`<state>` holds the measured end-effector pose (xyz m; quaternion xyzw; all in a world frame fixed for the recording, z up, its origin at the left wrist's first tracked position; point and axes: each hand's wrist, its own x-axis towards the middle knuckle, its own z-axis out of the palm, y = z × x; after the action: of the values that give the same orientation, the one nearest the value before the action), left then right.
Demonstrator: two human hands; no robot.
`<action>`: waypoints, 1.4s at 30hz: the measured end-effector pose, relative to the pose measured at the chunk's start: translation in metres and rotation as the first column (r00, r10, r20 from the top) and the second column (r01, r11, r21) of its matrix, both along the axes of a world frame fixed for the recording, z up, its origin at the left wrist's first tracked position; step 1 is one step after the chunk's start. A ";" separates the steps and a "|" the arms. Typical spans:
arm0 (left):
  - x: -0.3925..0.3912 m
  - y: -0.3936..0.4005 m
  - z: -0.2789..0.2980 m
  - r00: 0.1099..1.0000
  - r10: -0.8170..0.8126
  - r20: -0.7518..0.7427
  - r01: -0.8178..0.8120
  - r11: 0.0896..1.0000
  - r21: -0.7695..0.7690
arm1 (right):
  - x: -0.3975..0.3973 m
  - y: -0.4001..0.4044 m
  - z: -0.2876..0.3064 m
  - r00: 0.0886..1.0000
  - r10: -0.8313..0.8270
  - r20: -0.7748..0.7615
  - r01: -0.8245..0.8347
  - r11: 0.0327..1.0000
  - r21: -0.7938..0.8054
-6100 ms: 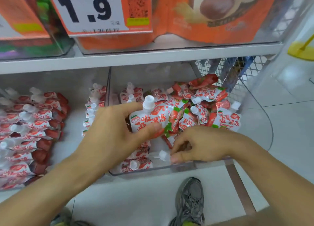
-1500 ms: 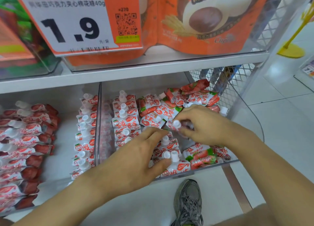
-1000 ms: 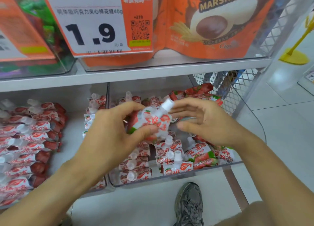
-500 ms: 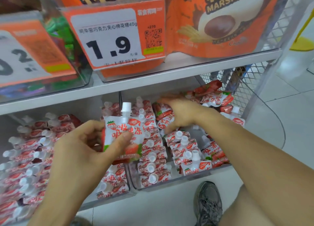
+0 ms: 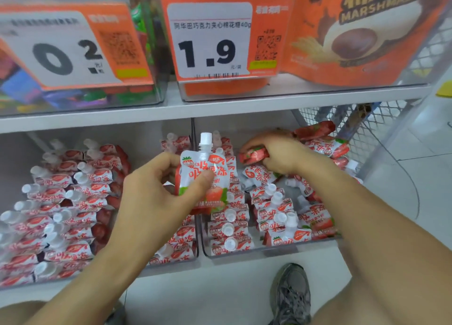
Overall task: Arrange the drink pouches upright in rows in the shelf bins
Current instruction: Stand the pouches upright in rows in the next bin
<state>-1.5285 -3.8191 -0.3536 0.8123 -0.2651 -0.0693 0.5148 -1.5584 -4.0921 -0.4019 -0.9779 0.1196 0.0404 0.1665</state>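
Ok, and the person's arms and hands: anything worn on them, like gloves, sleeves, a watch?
Nothing that shows. The left hand and right hand are bare, with no gloves, rings or watch in view, and both forearms are uncovered to the frame's lower edge, so no sleeve appears. Below them, one grey laced sneaker is visible on the floor.

Above my hands I see a white-and-orange price card reading 1.9, beside an orange marshmallow bag to its right. Below my right arm sits a grey mesh sneaker on pale floor tiles.
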 end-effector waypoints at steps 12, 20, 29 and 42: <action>0.003 -0.001 0.000 0.998 -0.012 0.063 0.010 1.000 0.027 | -0.075 0.029 0.073 0.902 -0.168 -0.397 0.039 0.949 -0.313; 0.004 0.001 -0.001 0.998 -0.004 0.059 0.002 0.999 0.035 | -0.053 0.013 0.053 0.980 -0.172 0.095 0.173 0.985 0.001; 0.006 -0.003 -0.003 0.998 -0.008 0.069 0.007 1.000 0.023 | 0.007 -0.004 -0.002 0.944 0.069 -0.323 -0.034 0.993 0.113; 0.007 -0.003 -0.004 0.997 -0.015 0.076 0.012 0.999 0.043 | -0.015 -0.005 -0.001 0.985 0.017 0.172 -0.010 0.999 -0.043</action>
<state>-1.5219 -3.8218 -0.3572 0.8232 -0.2884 -0.0474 0.4867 -1.5736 -4.0976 -0.4030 -0.9819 0.0989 -0.0456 0.1552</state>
